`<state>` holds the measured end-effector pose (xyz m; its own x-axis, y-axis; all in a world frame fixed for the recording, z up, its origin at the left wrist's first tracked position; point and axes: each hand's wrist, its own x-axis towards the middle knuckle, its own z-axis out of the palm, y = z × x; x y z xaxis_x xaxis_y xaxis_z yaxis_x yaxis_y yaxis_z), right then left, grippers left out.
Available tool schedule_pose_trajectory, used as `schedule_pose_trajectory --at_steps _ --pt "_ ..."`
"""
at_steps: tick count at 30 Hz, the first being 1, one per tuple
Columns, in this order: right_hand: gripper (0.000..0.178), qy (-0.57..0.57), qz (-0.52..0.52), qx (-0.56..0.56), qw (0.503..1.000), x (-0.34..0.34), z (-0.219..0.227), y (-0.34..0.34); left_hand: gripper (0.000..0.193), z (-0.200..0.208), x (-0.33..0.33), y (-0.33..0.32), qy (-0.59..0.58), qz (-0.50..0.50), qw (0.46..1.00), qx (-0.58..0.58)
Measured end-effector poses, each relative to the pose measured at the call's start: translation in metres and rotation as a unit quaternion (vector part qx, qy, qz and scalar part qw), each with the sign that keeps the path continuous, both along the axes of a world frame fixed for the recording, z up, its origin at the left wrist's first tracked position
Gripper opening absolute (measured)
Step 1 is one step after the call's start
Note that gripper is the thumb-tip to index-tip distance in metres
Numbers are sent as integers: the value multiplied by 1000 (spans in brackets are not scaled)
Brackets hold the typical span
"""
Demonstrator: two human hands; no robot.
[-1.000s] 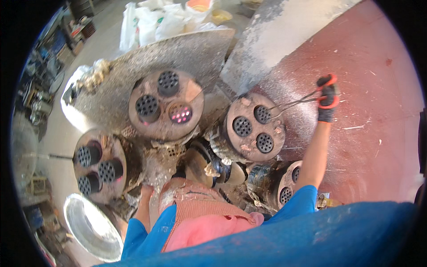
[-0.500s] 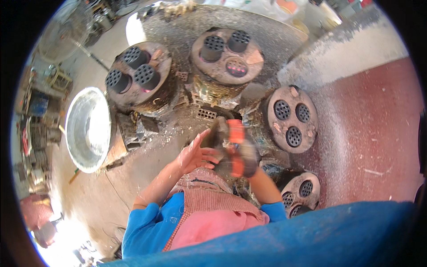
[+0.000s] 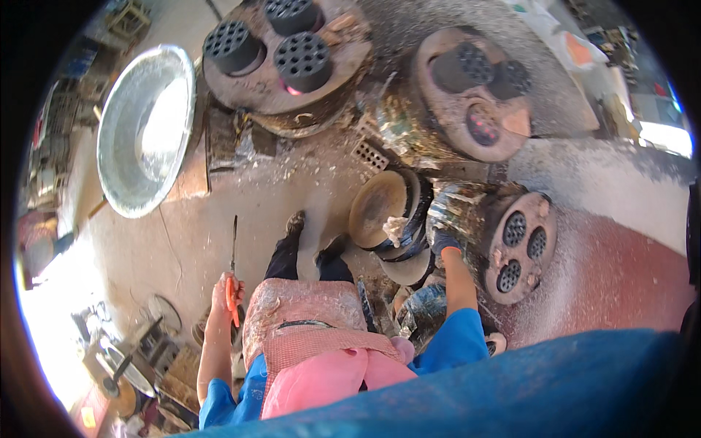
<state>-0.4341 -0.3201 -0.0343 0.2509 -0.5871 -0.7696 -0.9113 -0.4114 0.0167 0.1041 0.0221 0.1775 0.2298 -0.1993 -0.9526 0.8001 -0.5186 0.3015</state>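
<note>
In my bare left hand, fingers are wrapped round the orange handles of tongs. The thin dark shaft points away from me above the floor. My right hand, in a dark glove with an orange cuff, is down at the right edge of a stack of round pans. The glove's fingers blend into the dark rims, so I cannot tell whether they grip one. A crumpled pale rag lies against the front pan. Beside the glove stands a foil-wrapped stove with holed coal briquettes in its top.
Two more briquette stoves stand ahead, with glowing coal in them. A large metal basin is at the left. A holed brick lies between stoves and pans. Tools and vessels crowd the lower left.
My hands were together before me, the orange handles by the right glove. Now they are apart: left low at the left with the tongs, right at the pans. The view has shifted.
</note>
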Motion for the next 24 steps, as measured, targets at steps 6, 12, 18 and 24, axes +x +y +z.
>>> schedule_pose_trajectory --at_steps 6,12,18,24 --pt "27 119 12 5 993 7 -47 -7 33 -1 -6 36 -56 43 997 -25" --pt "29 137 -20 -22 990 27 5 -11 36 -2 -23 38 -29 58 997 -32" --pt "27 120 -35 -13 992 35 26 -4 36 12 -42 24 -42 -25 996 -70" --pt "37 79 -77 26 993 40 45 -4 33 31 -53 0 -61 -91 989 -95"
